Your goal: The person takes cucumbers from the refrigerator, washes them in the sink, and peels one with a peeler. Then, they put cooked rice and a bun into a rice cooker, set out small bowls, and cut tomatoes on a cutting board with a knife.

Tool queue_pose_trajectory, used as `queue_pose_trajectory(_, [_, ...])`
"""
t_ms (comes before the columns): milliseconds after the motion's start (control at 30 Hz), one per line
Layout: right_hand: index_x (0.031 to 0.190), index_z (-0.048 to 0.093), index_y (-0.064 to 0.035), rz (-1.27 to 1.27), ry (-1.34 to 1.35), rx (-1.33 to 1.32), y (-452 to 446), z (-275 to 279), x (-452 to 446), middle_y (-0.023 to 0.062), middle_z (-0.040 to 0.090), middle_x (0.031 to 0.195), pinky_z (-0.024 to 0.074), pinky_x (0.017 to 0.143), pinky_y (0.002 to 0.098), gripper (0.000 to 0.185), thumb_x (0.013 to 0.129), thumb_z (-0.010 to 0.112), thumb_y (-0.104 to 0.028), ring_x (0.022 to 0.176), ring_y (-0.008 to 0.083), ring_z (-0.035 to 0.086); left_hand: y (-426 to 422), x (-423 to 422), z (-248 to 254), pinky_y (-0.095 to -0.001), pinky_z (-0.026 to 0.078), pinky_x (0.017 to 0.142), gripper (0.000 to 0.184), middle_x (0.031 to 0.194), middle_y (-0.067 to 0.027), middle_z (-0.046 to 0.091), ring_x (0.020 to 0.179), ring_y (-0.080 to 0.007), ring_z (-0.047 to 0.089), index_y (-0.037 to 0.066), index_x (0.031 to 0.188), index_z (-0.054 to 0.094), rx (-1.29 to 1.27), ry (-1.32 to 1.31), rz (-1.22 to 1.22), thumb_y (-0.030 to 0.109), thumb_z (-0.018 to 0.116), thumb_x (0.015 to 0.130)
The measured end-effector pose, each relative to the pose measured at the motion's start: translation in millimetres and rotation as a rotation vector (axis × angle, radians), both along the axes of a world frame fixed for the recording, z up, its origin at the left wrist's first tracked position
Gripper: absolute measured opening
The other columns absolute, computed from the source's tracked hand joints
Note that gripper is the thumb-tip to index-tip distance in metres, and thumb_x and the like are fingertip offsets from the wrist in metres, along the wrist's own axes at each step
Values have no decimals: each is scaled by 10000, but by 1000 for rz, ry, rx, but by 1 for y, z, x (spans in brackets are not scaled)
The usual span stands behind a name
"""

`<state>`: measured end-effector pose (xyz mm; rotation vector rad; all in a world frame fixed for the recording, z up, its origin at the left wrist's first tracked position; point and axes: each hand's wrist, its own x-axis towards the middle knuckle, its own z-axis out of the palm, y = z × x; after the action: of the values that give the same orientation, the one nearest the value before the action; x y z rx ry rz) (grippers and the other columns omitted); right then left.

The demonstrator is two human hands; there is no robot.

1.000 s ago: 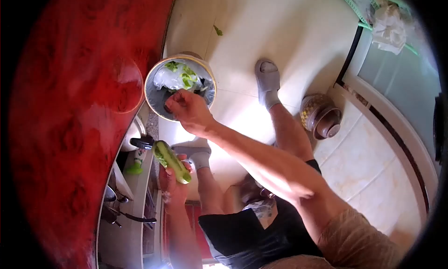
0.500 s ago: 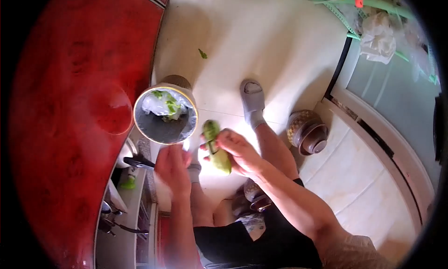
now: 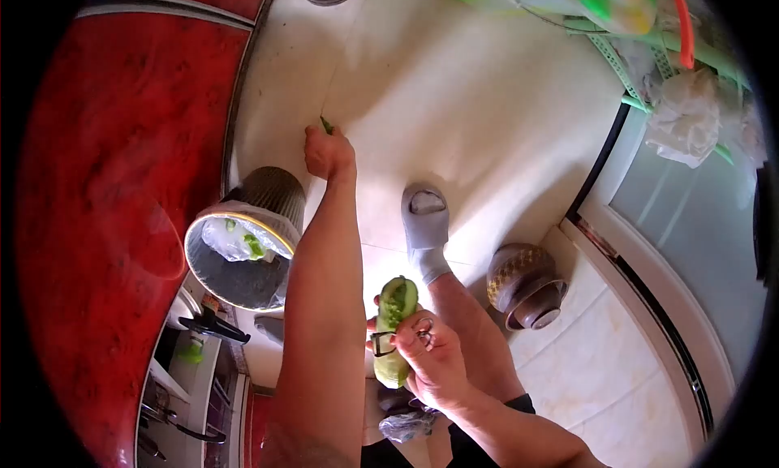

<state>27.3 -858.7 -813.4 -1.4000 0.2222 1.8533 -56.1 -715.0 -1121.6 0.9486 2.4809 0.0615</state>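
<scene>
My left hand [image 3: 330,153] reaches far forward, low over the floor, with its fingers closed. A green vegetable scrap [image 3: 326,125] sticks out at its fingertips; whether it is off the floor I cannot tell. Nearer my body, my right hand [image 3: 432,356] is wrapped round a pale green cucumber-like vegetable [image 3: 393,371], whose upper end shows an open, wet green inside. Against it, the same hand holds a small metal tool with a dark rectangular loop [image 3: 383,344], perhaps a peeler. My right fingers hide part of both.
A lined trash bin [image 3: 243,285] with green scraps inside leans beside my left forearm. Brown stacked pots [image 3: 526,281] stand right of my slippered foot [image 3: 425,216]. Red cabinet panels [image 3: 146,87] run along the left, and a green rack [image 3: 617,66] stands at upper right.
My left hand has moved from beside the bin forward to the scrap on the floor and closed there. My right hand still holds the vegetable, now turned to show its inside. The view has shifted.
</scene>
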Motion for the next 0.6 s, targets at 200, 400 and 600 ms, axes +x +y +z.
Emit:
queue_pose_trajectory(200, [1072, 541, -48, -20, 14, 35, 17, -8, 12, 153, 481, 1276, 530, 849, 424, 237, 903, 605, -201, 1059, 269, 577, -2, -5, 0, -428, 534, 698, 169, 843, -134, 680, 807, -325, 661, 118, 825, 673, -160, -96, -149, 262, 599, 775])
queue_pose_trajectory(400, [1186, 507, -36, -70, 9, 1, 4, -18, 3, 102, 540, 1209, 554, 795, 399, 332, 918, 587, -215, 1014, 228, 593, -86, -32, 212, -277, 513, 613, 85, 770, -74, 642, 646, -135, 614, 10, 849, 621, 637, -319, 21, 63, 670, 805])
queue_pose_trajectory(600, [908, 533, -58, 190, 132, 150, -25, -22, -12, 104, 637, 979, 539, 719, 305, 133, 909, 606, -169, 797, 144, 613, -150, -131, 256, -297, 503, 686, 390, 894, -93, 672, 755, -148, 625, 7, 1264, 514, 279, -189, 7, 127, 591, 902])
